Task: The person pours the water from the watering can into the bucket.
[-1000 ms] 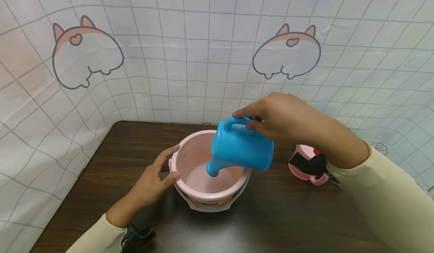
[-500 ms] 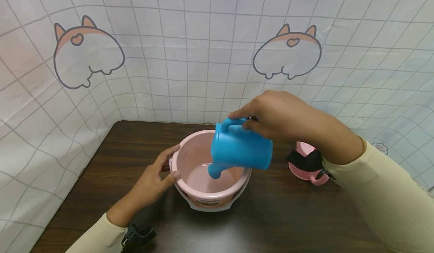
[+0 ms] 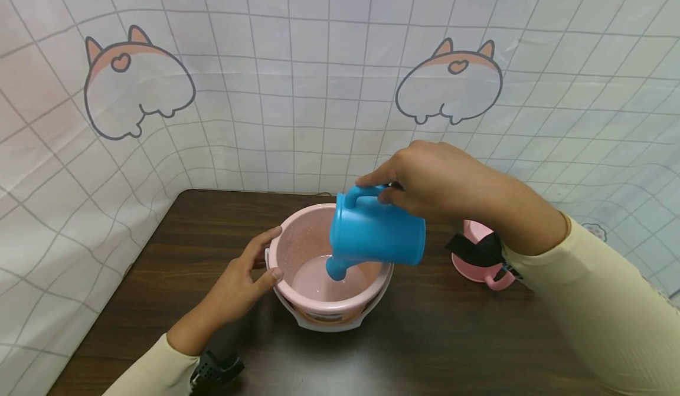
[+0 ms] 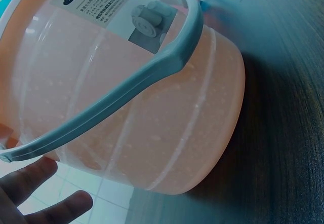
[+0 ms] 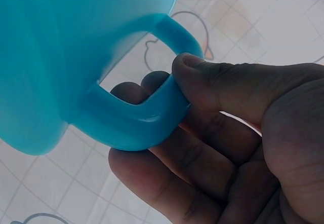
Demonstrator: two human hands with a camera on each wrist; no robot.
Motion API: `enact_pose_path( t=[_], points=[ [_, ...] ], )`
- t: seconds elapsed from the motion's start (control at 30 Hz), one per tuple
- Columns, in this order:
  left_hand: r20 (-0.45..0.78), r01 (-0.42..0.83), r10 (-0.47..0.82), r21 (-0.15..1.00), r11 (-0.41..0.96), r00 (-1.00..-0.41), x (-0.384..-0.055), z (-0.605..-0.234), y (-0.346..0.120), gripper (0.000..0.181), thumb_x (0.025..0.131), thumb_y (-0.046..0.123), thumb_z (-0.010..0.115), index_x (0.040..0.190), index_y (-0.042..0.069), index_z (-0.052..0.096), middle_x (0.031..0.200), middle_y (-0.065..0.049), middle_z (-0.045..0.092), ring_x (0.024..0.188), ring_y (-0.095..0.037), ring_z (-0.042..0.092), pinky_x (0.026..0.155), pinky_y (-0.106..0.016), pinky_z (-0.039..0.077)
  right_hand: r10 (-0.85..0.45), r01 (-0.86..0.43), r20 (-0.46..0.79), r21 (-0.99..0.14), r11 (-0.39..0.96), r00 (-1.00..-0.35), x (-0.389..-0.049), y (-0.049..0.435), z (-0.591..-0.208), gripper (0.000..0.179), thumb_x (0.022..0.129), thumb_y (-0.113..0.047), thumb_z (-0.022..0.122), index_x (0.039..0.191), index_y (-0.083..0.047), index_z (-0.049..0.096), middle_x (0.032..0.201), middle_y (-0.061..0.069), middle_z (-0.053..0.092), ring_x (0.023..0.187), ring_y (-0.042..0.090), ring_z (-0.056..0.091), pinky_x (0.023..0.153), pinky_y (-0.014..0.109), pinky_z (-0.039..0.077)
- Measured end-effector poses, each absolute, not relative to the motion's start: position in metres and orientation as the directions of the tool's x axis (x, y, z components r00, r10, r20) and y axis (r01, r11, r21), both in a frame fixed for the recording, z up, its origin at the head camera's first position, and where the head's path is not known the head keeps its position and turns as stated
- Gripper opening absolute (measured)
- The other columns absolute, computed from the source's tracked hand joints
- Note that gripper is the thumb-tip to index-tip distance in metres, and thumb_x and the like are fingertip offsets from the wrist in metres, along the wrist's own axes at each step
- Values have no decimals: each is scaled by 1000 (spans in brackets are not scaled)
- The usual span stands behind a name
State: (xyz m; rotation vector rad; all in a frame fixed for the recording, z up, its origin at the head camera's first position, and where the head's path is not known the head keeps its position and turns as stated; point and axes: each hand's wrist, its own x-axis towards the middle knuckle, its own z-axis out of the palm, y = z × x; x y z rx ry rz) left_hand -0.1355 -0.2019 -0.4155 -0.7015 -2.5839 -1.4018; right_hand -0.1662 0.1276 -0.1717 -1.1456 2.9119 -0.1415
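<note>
A pink bucket [image 3: 325,307] with a grey-white carrying handle [image 4: 101,106] stands upright on the table. My left hand [image 3: 239,287] holds its left rim, thumb over the edge; two fingers [image 4: 66,206] stretch out beside its wall in the left wrist view. Above the bucket's right side, my right hand [image 3: 438,177] grips the handle [image 5: 134,125] of a blue watering can [image 3: 379,231] between thumb and fingers. The can lies on its side in the air, its round spout head [image 3: 336,268] pointing down into the bucket. A shiny patch shows on the bucket's bottom.
To the right stands a pink mug-like vessel [image 3: 470,269] with a side handle, partly covered by the black strap [image 3: 480,250] on my right wrist. The dark wooden table [image 3: 425,337] meets a white gridded sheet [image 3: 297,118] at the back and left.
My right hand has shifted slightly left, and the watering can's spout head has dipped a little lower inside the bucket's outline. The left hand and bucket stay put.
</note>
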Motion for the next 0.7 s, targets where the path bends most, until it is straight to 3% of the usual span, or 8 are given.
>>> enact_pose_path(
  t=[0.2,0.47,0.7],
  points=[
    [315,449,340,765,461,-886,-136,-416,-202,67,99,37,63,159,31,33,127,-11,68,115,-34,66,87,-64,49,-676,-675,22,-88,733,-737,-166,128,-171,37,95,-18,73,131,-27,72,77,-5,66,71,18,56,59,35,44],
    [309,442,336,766,466,-890,-135,-415,-202,67,99,38,63,159,32,33,127,-11,68,115,-34,65,88,-64,49,-657,-655,29,-109,747,-754,-165,132,-171,37,95,-18,74,131,-29,72,99,-2,75,80,17,63,64,36,49],
    [309,442,336,767,465,-890,-135,-414,-202,67,100,37,63,159,32,33,126,-10,68,114,-33,65,87,-64,49,-651,-651,45,-119,750,-758,-164,137,-172,38,95,-18,74,131,-29,72,106,2,76,89,20,69,71,40,55]
  ],
)
